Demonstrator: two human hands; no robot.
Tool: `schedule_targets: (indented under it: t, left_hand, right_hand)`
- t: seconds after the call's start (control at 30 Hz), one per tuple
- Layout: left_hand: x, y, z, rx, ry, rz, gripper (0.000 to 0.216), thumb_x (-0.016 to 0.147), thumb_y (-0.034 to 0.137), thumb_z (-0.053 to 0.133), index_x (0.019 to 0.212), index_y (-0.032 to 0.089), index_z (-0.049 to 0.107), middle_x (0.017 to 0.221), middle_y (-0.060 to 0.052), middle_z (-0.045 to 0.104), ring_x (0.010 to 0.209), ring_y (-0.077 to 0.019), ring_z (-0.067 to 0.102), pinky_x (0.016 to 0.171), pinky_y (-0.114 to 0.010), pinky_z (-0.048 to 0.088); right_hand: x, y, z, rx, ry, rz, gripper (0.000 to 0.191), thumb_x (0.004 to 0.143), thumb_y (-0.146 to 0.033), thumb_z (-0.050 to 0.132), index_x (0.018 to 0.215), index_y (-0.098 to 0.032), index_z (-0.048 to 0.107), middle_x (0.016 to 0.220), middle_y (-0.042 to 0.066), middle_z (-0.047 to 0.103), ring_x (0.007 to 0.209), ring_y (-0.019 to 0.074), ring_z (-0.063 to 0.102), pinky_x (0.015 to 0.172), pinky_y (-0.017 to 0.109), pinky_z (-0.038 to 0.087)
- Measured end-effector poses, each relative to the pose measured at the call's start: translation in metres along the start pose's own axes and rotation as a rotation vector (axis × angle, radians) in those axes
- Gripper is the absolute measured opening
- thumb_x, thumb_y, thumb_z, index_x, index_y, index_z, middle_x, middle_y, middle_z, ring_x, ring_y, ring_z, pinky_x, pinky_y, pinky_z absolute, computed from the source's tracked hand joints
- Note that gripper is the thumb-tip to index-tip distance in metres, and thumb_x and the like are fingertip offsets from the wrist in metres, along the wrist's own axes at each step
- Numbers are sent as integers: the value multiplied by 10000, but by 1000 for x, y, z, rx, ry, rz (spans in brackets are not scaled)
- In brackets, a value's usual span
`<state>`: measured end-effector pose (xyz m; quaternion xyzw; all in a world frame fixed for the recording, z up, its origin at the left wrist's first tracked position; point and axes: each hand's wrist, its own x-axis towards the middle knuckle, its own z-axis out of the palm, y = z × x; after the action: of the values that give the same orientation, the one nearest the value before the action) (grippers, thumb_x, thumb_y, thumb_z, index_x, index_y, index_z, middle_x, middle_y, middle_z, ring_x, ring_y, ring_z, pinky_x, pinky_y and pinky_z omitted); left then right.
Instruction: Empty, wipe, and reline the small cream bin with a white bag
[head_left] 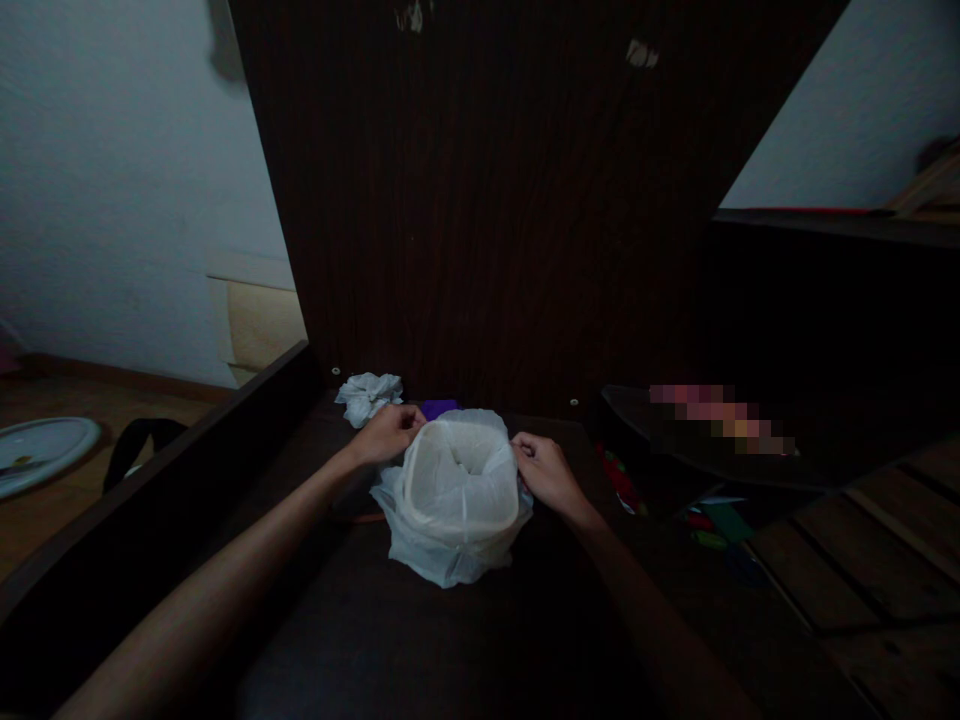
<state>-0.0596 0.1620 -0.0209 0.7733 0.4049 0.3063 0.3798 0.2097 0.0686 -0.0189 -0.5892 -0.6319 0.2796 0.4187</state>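
Observation:
A small square-mouthed bin point(517, 490) stands on the dark wooden surface in front of me. A thin white plastic bag point(450, 560) lines it and is folded out over the rim, hanging loosely around the outside. At the bin's left rear rim, my left hand point(384, 438) is closed, its fingertips pinching at the edge of the bag. On the opposite side my right hand point(546, 470) pinches the bag by the right rim. Inside, the bag bunches toward the middle, and the bin's bottom is hidden. Behind my left hand lies a knotted white plastic bag point(369, 398).
A purple item point(439, 409) sits behind the bin. A tall dark wooden panel point(487, 220) rises at the back, and a low wooden side board point(172, 470) runs along the left. To the right are a dark shelf, small coloured items point(724, 522) and wooden slats point(840, 570).

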Motion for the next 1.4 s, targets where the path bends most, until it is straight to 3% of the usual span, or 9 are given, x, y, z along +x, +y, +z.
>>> schedule_targets:
  t: [0.27, 0.4, 0.73, 0.87, 0.93, 1.03, 1.17, 1.3, 1.4]
  left_hand:
    - [1, 5, 1, 68, 14, -18, 225, 712, 393, 657, 695, 170, 675, 690, -33, 690, 663, -182, 602, 580, -254, 439]
    - [7, 7, 6, 68, 88, -14, 290, 783, 446, 651, 751, 162, 698, 720, -50, 719, 691, -202, 634, 624, -282, 473]
    - [-20, 30, -2, 53, 368, 38, 353, 969, 490, 504, 992, 173, 658, 980, -75, 694, 912, -223, 645, 814, -338, 525]
    - [-70, 56, -7, 110, 350, 229, 323, 973, 487, 574, 988, 181, 679, 973, -68, 671, 879, -213, 636, 751, -316, 530]
    - [-95, 70, -6, 178, 270, 392, 289, 991, 437, 584, 1088, 198, 712, 1068, -86, 679, 987, -231, 643, 877, -359, 546]
    - [-121, 82, 3, 305, 183, 578, 270, 977, 382, 656, 1194, 235, 722, 1129, -93, 676, 1060, -238, 633, 944, -380, 547]
    - [-133, 79, 19, 440, 218, 801, 208, 976, 196, 652, 1177, 188, 706, 1040, -95, 708, 972, -211, 629, 868, -353, 545]
    - [-137, 75, 30, 539, 270, 980, 252, 1027, 108, 493, 1212, 135, 661, 960, -104, 739, 857, -197, 624, 736, -330, 519]
    - [-140, 78, 37, 686, 225, 1026, 251, 1046, 99, 455, 1196, 129, 654, 924, -88, 750, 837, -185, 641, 730, -322, 528]
  right_hand:
    - [8, -12, -9, 65, 22, -38, 352, 877, -530, 545, 965, -210, 660, 794, 9, 656, 544, 137, 538, 518, 260, 414]
    - [10, -23, -11, 76, -45, -114, 338, 843, -525, 597, 798, -200, 675, 813, 27, 666, 786, 186, 607, 708, 291, 482]
    - [15, -11, -15, 22, 74, -93, 388, 840, -582, 583, 739, -208, 603, 689, 5, 605, 677, 177, 550, 641, 288, 424]
    - [9, -15, -19, 5, 129, -91, 420, 853, -625, 574, 750, -218, 582, 677, 0, 583, 654, 171, 521, 630, 287, 403]
    - [0, -22, -25, 12, 127, -104, 466, 872, -668, 543, 716, -229, 543, 637, -18, 521, 619, 158, 476, 599, 277, 380]
    - [-20, -34, -39, 1, -80, -155, 534, 874, -710, 550, 661, -221, 549, 607, -22, 484, 591, 145, 439, 554, 265, 353]
    - [-48, -47, -49, -80, -407, -201, 495, 802, -674, 720, 702, -196, 642, 605, -38, 508, 547, 117, 400, 511, 248, 304]
    - [-68, -51, -44, -249, -390, -288, 390, 806, -561, 799, 746, -193, 685, 669, -22, 597, 598, 127, 491, 553, 250, 351]
    - [-75, -47, -37, -346, -343, -382, 288, 951, -422, 664, 770, -199, 687, 738, 13, 660, 647, 147, 554, 605, 265, 394]
